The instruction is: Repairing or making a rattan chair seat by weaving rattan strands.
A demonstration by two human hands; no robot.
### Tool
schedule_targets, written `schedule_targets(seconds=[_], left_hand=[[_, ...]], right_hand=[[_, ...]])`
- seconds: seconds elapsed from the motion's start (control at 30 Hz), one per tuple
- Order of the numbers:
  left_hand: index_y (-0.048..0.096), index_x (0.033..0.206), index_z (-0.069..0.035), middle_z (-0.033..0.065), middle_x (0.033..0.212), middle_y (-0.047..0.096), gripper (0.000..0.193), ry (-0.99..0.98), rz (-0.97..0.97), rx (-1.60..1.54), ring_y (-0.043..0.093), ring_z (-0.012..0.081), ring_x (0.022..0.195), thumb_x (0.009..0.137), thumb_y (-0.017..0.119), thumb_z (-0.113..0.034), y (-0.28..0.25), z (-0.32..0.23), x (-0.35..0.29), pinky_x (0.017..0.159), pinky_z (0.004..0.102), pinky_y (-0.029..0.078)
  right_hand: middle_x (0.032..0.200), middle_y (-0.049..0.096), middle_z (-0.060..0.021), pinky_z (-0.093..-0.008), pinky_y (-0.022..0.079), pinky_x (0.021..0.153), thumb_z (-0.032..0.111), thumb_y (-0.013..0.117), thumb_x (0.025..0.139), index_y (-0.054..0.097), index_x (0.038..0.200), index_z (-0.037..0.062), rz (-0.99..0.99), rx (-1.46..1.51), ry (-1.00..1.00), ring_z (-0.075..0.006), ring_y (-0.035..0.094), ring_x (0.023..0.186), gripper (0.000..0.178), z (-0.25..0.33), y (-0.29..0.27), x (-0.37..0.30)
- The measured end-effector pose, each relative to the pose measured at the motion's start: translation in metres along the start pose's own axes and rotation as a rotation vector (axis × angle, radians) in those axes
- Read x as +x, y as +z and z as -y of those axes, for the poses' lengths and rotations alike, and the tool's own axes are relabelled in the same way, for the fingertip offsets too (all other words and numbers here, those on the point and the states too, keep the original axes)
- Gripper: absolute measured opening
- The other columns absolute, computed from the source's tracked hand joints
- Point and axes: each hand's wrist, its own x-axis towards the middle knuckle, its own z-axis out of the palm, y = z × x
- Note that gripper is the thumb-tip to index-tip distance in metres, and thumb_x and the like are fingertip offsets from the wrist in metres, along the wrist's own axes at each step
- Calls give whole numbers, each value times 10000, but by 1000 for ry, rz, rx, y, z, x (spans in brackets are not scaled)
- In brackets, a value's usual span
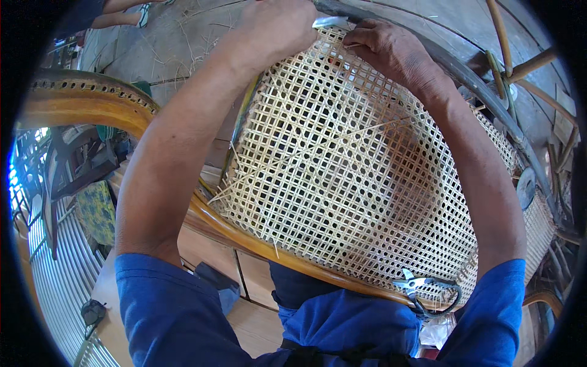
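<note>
Head feed | I can read no text, label, brand, number or sign | clippers [413, 282], lower right: no marking I can make out | mottled yellow panel [96, 211], left: I see pattern, no legible lettering

The woven cane panel [330, 159] is pale cream, an openwork lattice; the near rail [299, 263] honey-brown; both sleeves [165, 300] plain blue; at near right, the clippers [414, 283] silvery with dark handles [457, 293].
</note>
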Motion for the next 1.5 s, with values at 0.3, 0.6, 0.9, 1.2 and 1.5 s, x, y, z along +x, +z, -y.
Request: schedule_targets(seconds=[0.3,0.6,0.9,1.2,1.5], left_hand=[[625,711,21,246,681,594,243,-175,90,-34,616,382,692,752,527,-197,-17,-3,-18,620,457,473],[601,742,28,200,618,570,265,-129,-16,-224,562,312,553,756,560,-233,-5,40,-36,545,410,420],[581,796,31,42,565,442,305,-185,74,-389,427,123,551,828,549,-271,-16,26,-67,538,314,360],[612,753,26,194,643,586,293,-438,260,-196,560,310,562,781,546,-258,-90,-19,-43,543,409,409],[672,792,1,170,751,657,256,163,126,123,649,320,763,787,537,-217,-30,5,-1,652,407,510]], right_hand=[[745,637,-73,-344,504,655,208,579,861,652,950,97,19,7,50,-251,632,705,160,-17,3,11],[810,649,-122,-404,490,671,194,565,776,651,863,105,-324,395,-418,-316,623,794,151,-20,-3,20],[890,659,-160,-393,496,701,176,578,762,670,944,90,429,-160,358,-317,627,831,221,21,-32,61],[806,659,-102,-310,493,689,267,566,900,649,1027,39,137,784,348,-157,602,743,274,59,-57,33],[681,590,-60,-282,469,604,213,557,874,652,943,54,78,329,350,-85,560,636,197,8,-11,-1]])
